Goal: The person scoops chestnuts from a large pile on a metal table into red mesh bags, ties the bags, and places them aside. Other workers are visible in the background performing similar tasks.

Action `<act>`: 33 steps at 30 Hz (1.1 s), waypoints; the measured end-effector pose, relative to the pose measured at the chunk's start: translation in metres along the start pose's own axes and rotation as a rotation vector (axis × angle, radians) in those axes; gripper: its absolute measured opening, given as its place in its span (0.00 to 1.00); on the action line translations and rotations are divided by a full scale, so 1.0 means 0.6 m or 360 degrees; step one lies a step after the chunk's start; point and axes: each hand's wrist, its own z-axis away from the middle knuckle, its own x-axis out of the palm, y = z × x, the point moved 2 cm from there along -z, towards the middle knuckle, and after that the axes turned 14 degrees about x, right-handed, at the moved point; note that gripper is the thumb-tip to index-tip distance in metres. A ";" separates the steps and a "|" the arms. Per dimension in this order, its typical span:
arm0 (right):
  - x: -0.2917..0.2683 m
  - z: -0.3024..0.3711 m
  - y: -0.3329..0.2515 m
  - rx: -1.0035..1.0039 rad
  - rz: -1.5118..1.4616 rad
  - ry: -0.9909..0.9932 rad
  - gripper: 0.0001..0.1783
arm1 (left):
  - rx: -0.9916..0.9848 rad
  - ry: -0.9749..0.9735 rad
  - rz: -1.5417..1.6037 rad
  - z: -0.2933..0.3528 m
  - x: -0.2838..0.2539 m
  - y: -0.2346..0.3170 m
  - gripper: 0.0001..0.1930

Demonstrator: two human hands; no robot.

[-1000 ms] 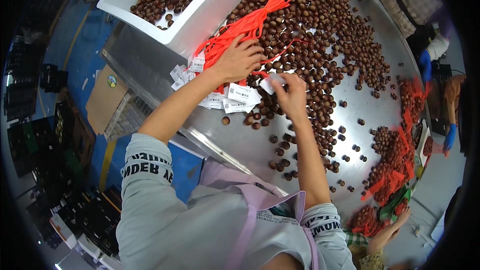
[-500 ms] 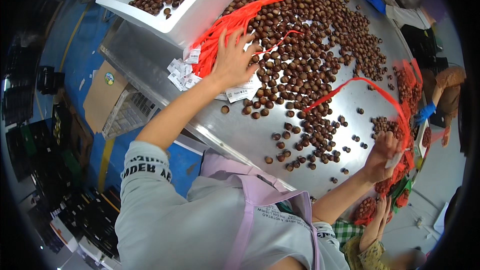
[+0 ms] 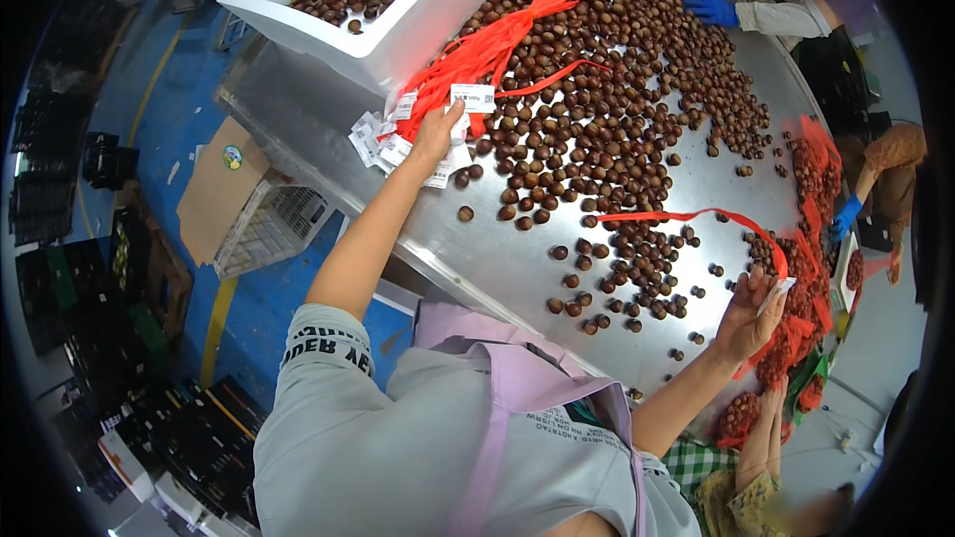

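Observation:
Brown chestnuts (image 3: 607, 129) lie spread over a steel table (image 3: 497, 259). A bundle of red net bags (image 3: 487, 50) with white tags (image 3: 383, 139) lies at the table's left edge. My left hand (image 3: 436, 134) rests on that bundle's tagged end, its fingers pinching one white tag (image 3: 473, 97). My right hand (image 3: 748, 316) is far out to the right and grips the tagged end of a single red net bag (image 3: 696, 215), which arches back across the table toward the chestnuts.
A white tub (image 3: 398, 40) of chestnuts stands at the far left. Filled red net bags (image 3: 811, 179) are heaped along the right rim. Co-workers' blue-gloved hands (image 3: 711, 8) reach in at top right and at the right (image 3: 846, 214). Cardboard (image 3: 214, 189) and a crate lie on the blue floor.
My right hand drew one red net bag out of the bundle and carried it away to the right edge. My left hand stayed on the bundle and now pinches a tag.

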 end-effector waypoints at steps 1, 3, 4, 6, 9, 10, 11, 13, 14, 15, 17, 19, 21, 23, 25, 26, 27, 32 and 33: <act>0.002 0.003 -0.001 0.0009 -0.0001 0.0000 0.09 | 0.0047 0.0020 0.0088 0.001 0.000 -0.002 0.20; 0.011 0.001 0.002 0.0008 0.0000 -0.0126 0.09 | 0.0013 -0.0055 0.0159 0.002 -0.010 -0.002 0.20; 0.016 0.003 0.001 0.0017 0.0135 -0.0011 0.09 | -0.0008 -0.0093 0.0198 0.004 -0.013 -0.002 0.21; 0.031 0.012 -0.001 0.0030 0.0412 0.0234 0.08 | 0.0423 -0.0340 -0.0872 0.027 0.008 0.053 0.23; 0.060 0.041 0.004 0.0258 0.1069 0.0458 0.09 | 0.0923 -0.0297 -0.2201 0.120 0.105 0.185 0.35; 0.094 0.046 -0.001 0.0509 0.1276 0.0375 0.10 | 0.1176 -0.0403 -0.1683 0.142 0.137 0.207 0.37; 0.116 0.047 0.003 0.0636 0.1256 0.0211 0.11 | 0.1388 -0.0578 -0.1093 0.160 0.169 0.211 0.38; 0.148 0.046 0.024 0.0689 0.1128 -0.0023 0.13 | 0.1464 -0.0726 -0.1274 0.214 0.241 0.224 0.39; 0.159 0.044 0.026 0.0675 0.1093 0.0000 0.14 | 0.1533 -0.0791 -0.1261 0.224 0.266 0.218 0.37; 0.169 0.041 0.025 0.0662 0.1057 0.0023 0.14 | 0.1539 -0.0728 -0.1268 0.221 0.279 0.204 0.36; 0.171 0.036 0.021 0.0557 0.0996 0.0066 0.13 | 0.1479 -0.0578 -0.1217 0.207 0.289 0.166 0.33; 0.155 0.042 0.018 0.0575 0.1036 0.0095 0.13 | 0.1404 -0.0486 -0.1445 0.189 0.275 0.128 0.32; 0.149 0.049 0.015 0.0625 0.1051 0.0136 0.13 | 0.1366 -0.0357 -0.1408 0.180 0.239 0.122 0.33; 0.146 0.054 0.022 0.0686 0.1088 0.0216 0.13 | 0.1121 -0.0171 -0.0685 0.171 0.198 0.119 0.32; 0.144 0.053 0.032 0.0690 0.1109 0.0231 0.13 | 0.0790 -0.0034 -0.0190 0.165 0.159 0.129 0.29; 0.145 0.053 0.034 0.0699 0.1112 0.0228 0.13 | 0.0825 0.0108 -0.0083 0.155 0.143 0.116 0.27; 0.146 0.053 0.036 0.0708 0.1115 0.0225 0.13 | 0.0828 0.0168 -0.0031 0.150 0.127 0.108 0.27; 0.130 0.050 0.029 0.0556 0.1053 0.0286 0.13 | 0.0920 0.0312 -0.0365 0.145 0.060 0.097 0.31; 0.128 0.050 0.026 0.0529 0.1038 0.0310 0.13 | 0.0838 0.0325 -0.0409 0.147 0.046 0.095 0.32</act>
